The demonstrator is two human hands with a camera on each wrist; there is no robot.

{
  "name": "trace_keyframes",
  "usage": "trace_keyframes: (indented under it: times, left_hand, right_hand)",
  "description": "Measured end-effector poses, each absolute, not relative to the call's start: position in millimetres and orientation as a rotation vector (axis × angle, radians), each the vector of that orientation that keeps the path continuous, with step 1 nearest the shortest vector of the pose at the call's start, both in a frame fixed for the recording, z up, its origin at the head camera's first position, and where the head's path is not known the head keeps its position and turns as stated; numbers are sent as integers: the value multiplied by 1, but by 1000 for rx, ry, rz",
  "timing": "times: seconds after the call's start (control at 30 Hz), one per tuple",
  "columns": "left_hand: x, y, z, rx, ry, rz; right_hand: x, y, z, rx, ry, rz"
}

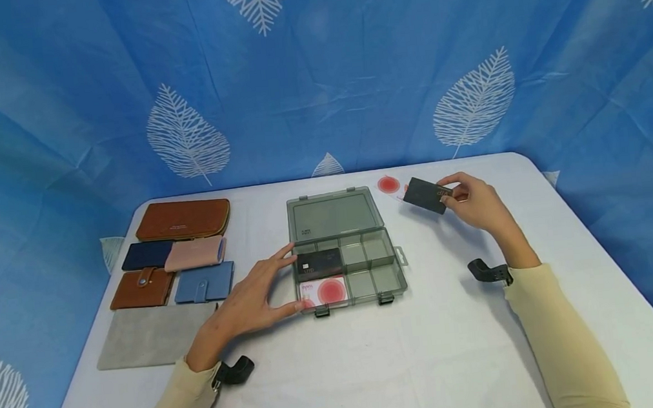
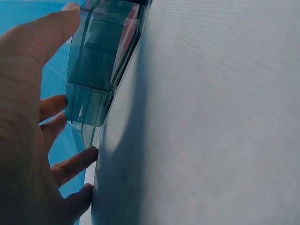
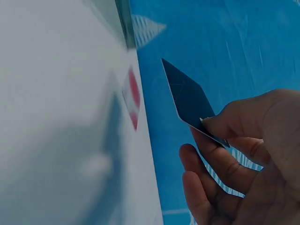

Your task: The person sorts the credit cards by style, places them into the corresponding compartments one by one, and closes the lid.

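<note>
My right hand [image 1: 472, 199] pinches a black card [image 1: 426, 195] by its right end, thumb on the face, held above the table at the back right. A white card with a red circle [image 1: 388, 185] lies on the cloth beyond it, partly hidden by the black card. My left hand [image 1: 253, 298] has its fingers spread along the left side of a clear grey compartment box [image 1: 363, 285], thumb and fingertips right at its edge. The box lies with its lid [image 1: 336, 216] folded back. Inside, on the left, are a black card [image 1: 319, 264] and a white card with a red circle [image 1: 324, 292].
At the left lie a brown zip wallet [image 1: 182, 219], a navy wallet [image 1: 147, 255], a pink wallet [image 1: 195, 253], a brown snap wallet [image 1: 142, 288], a blue wallet [image 1: 204, 282] and a grey pouch [image 1: 151, 336]. A blue leaf-print curtain [image 1: 322, 88] hangs behind the white table.
</note>
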State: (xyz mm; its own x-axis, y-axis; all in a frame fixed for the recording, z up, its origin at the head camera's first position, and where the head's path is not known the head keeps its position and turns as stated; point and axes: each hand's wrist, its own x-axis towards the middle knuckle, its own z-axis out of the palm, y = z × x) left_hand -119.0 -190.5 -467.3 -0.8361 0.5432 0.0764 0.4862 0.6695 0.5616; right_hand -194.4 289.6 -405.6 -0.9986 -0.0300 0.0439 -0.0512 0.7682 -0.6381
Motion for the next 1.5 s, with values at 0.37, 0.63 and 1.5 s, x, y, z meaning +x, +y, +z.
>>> trace_keyframes:
  times: [0.37, 0.63, 1.5]
  left_hand:
    - [-118, -191, -466, 871, 2778, 914]
    - [-118, -190, -467, 895, 2783, 929]
    - [-121, -189, -468, 874, 2772, 918]
  right_hand:
    - [-178, 229, -401, 437, -2868, 1285]
    - [-162, 186, -407, 614, -2830, 1260]
    - [-142, 139, -439, 728, -2808, 972]
